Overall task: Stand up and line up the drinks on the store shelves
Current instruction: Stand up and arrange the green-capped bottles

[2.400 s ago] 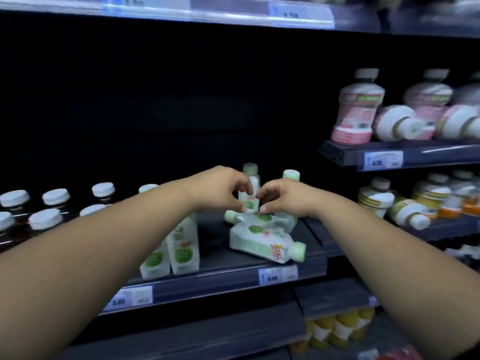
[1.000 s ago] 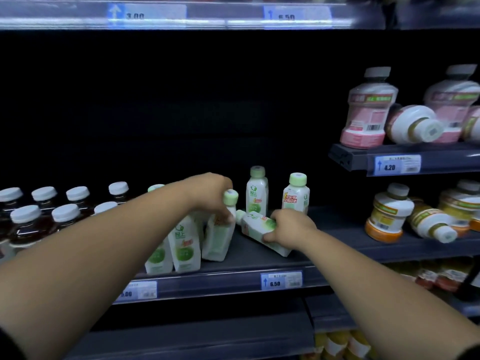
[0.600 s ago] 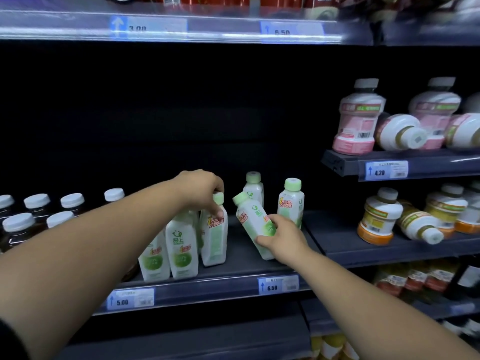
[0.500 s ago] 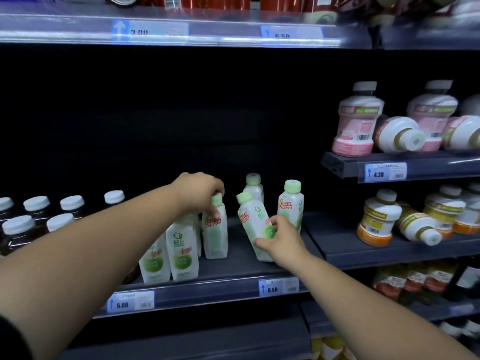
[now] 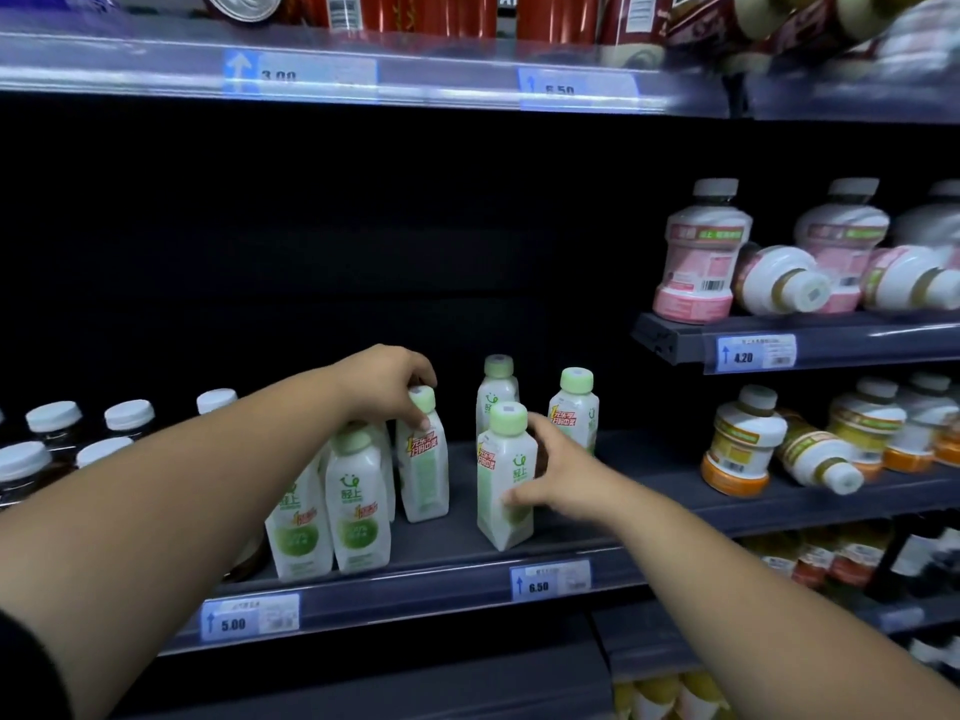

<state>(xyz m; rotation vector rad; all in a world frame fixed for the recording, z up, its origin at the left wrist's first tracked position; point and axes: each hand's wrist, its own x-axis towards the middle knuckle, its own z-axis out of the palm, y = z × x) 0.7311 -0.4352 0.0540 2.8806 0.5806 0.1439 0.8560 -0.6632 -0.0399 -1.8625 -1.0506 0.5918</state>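
Several white drink bottles with green caps stand on the dark middle shelf (image 5: 457, 556). My left hand (image 5: 387, 384) grips the neck of one upright bottle (image 5: 423, 467) from above. My right hand (image 5: 558, 478) holds the side of another upright bottle (image 5: 503, 480) near the shelf's front. Two more bottles (image 5: 496, 394) stand behind it, one of them further right (image 5: 574, 413). A front pair (image 5: 332, 511) stands under my left forearm.
Dark bottles with white caps (image 5: 54, 444) fill the shelf's left end. On the right, pink-labelled bottles (image 5: 698, 257) and orange-labelled ones (image 5: 740, 441) stand on two shelves, some lying on their sides (image 5: 784, 280). Red cans (image 5: 431, 13) sit on the top shelf. Price tags line the shelf edges.
My right hand has tipped the leaning bottle fully upright and set it on the shelf front. My left hand stays on its bottle's neck. The view has shifted slightly.
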